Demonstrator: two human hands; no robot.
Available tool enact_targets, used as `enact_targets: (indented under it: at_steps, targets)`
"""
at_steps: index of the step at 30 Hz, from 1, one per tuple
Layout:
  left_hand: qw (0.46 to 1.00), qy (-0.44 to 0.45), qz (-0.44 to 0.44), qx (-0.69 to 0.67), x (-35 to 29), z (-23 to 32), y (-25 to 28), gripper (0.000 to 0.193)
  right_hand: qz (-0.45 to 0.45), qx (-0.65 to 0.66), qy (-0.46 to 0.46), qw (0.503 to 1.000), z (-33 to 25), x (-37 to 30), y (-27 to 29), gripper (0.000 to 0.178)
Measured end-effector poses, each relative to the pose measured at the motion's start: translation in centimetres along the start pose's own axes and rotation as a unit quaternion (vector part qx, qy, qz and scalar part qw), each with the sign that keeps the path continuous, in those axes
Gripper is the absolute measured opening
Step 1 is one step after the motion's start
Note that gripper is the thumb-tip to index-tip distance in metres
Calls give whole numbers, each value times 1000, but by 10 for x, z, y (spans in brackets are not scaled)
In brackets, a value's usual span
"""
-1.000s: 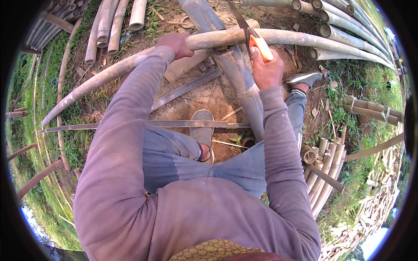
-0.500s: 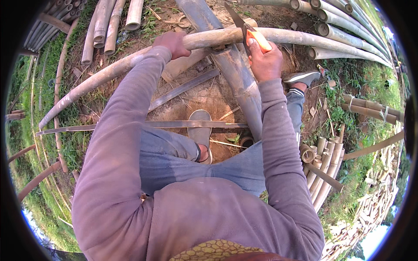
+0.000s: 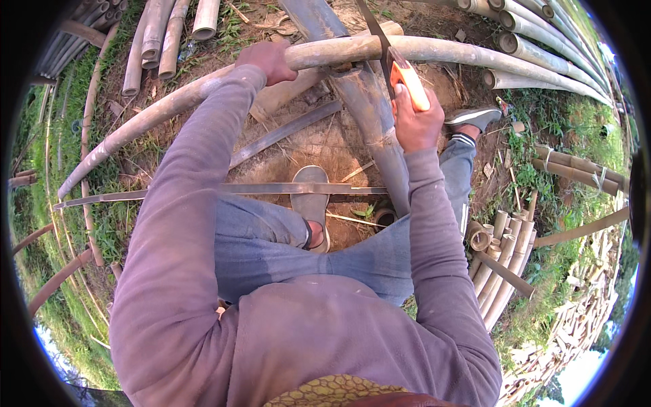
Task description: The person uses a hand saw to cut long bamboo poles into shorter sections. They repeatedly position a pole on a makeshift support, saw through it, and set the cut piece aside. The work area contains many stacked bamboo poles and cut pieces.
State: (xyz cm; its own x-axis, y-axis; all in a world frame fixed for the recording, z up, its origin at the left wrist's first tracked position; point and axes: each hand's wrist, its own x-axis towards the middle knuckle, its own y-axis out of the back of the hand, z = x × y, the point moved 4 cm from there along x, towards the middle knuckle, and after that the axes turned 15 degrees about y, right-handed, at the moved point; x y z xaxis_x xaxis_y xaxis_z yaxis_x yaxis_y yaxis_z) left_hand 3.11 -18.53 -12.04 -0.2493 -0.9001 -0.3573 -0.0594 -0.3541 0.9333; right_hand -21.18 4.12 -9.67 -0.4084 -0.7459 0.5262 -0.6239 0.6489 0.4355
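Note:
A long pale bamboo pole (image 3: pixel 461 53) runs across in front of me, resting over a thick grey bamboo support (image 3: pixel 366 112). My left hand (image 3: pixel 266 62) is wrapped round the pole, left of the support. In my right hand (image 3: pixel 416 121) is the orange handle of a hand saw (image 3: pixel 410 83), with my fingers closed on it. The saw's dark blade lies across the pole just right of the support and points away from me. Whether its teeth are inside a cut is too small to tell.
Cut bamboo poles (image 3: pixel 157 34) lie at the far left, with more poles (image 3: pixel 529 51) at the far right. A bundle of short bamboo pieces (image 3: pixel 505 261) is near my right side. A flat bamboo strip (image 3: pixel 258 190) crosses over my shoe (image 3: pixel 310 200).
My right hand has pulled the saw back toward me and slightly right, so the handle sits lower and clear of the pole. My left hand keeps its grip in nearly the same place.

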Motion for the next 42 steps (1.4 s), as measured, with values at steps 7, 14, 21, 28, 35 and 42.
enact_targets:
  at_steps: [7,14,21,28,35,42]
  targets:
    - [1000,21,-1,5,-6,-11,9,67,27,19,-10,999,-49,-88,42,19]
    - [1000,24,-6,-1,-3,-12,3,66,27,34,-88,995,-51,-133,61,16]
    - [1000,13,0,1,-4,-5,10,67,-13,4,-63,998,3,49,-33,35]
    - [1000,13,-5,7,1,-14,-3,64,-12,-19,-48,999,-76,-185,97,23]
    - [1000,-11,19,5,10,0,-3,72,3,34,-68,997,3,14,-8,30]
    - [1000,6,13,4,7,-13,-2,72,-20,4,-73,997,-54,-93,52,23]
